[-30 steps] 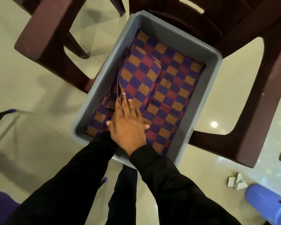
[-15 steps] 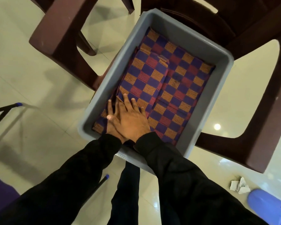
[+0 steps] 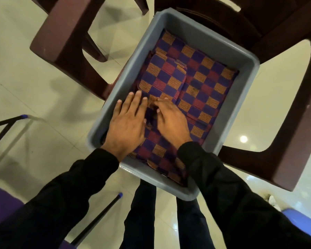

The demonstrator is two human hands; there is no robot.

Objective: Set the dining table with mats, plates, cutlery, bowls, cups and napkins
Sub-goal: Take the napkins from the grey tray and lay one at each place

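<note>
A grey plastic bin (image 3: pixel 196 20) sits on the seat of a maroon plastic chair (image 3: pixel 294 123). Inside lie folded place mats (image 3: pixel 196 83), chequered in purple, red and orange; one smaller folded mat lies on top at the left. My left hand (image 3: pixel 127 124) rests flat on the mats at the bin's near left, fingers straight. Beside it, my right hand (image 3: pixel 172 123) has curled fingers and pinches a raised corner of a mat between the two hands.
A second maroon chair (image 3: pixel 61 33) stands to the left on the glossy tiled floor. Black rods with blue tips (image 3: pixel 104 212) cross the lower left. A blue plastic object (image 3: pixel 302 223) and crumpled paper (image 3: pixel 273 200) lie at the lower right.
My hands were stacked, right over left; they now lie side by side. The raised top mat has settled flat, and my right fingers have curled onto a mat corner.
</note>
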